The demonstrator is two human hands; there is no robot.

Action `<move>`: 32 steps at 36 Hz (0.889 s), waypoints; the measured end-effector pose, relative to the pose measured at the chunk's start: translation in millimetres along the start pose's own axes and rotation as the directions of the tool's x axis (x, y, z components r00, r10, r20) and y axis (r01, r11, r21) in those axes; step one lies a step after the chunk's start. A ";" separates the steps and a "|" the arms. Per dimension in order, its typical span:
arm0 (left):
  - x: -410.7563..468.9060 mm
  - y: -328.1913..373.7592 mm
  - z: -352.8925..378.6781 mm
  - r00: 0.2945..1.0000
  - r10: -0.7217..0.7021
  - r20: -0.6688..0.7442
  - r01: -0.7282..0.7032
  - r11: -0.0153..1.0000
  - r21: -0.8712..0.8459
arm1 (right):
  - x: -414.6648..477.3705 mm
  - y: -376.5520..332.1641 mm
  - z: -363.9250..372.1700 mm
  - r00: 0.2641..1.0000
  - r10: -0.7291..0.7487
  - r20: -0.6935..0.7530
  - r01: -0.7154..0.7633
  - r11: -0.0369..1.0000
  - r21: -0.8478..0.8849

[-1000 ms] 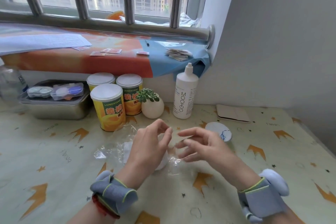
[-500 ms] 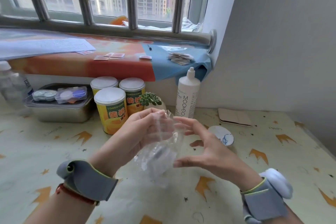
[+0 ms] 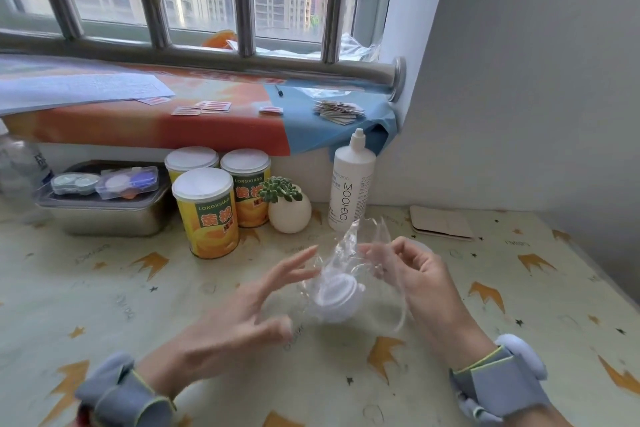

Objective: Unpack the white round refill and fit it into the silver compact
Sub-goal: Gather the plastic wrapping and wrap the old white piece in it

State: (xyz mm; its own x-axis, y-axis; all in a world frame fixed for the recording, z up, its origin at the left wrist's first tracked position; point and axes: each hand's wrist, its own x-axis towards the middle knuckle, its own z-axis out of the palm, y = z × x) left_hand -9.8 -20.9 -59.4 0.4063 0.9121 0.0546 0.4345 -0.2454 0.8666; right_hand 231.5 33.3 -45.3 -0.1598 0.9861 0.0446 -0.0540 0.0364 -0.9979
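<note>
Clear wrapper pinched in your right hand, white refill hanging inside above the table; left hand spread, empty. Cup underneath before tipping it out.

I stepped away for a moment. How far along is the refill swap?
Early. Nothing looks finished: the white round refill sits inside its clear plastic wrapper. In hand: the right hand pinches the wrapper's top, the left hand open beside it. Left: freeing the refill and fitting it; no silver compact is clearly visible.
</note>
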 end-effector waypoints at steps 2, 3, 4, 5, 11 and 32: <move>0.2 2.9 11.5 0.997 0.052 -0.061 -0.038 0.976 0.215 | -1.1 -1.0 5.0 0.997 0.002 -0.078 -0.003 1.000 -0.002; 2.5 4.4 18.4 0.990 0.099 -0.101 -0.062 0.946 0.320 | -1.3 -0.7 7.8 0.994 -0.003 -0.112 0.001 1.000 -0.021; 6.0 6.6 25.3 0.979 0.145 -0.143 -0.078 0.915 0.396 | -1.5 0.2 10.8 0.990 -0.006 -0.143 0.000 0.999 -0.043; 9.5 8.7 31.6 0.963 0.188 -0.193 -0.084 0.890 0.448 | -1.5 2.2 13.4 0.986 -0.006 -0.164 -0.004 0.998 -0.061; 22.1 16.2 35.5 0.786 0.308 -0.536 -0.130 0.930 0.344 | -3.0 4.0 10.0 0.990 -0.035 -0.139 0.023 0.996 -0.087; 24.0 12.4 24.9 0.886 0.368 -0.283 -0.023 0.643 0.766 | -6.6 15.2 18.4 0.981 -0.033 -0.191 -0.065 0.873 -0.484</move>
State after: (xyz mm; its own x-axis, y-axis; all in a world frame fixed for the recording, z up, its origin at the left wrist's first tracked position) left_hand 25.4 -10.3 -59.6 0.2925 0.8102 0.5080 0.8856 -0.4299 0.1758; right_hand 213.6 24.4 -60.0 0.0336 0.9971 0.0677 0.4400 0.0461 -0.8968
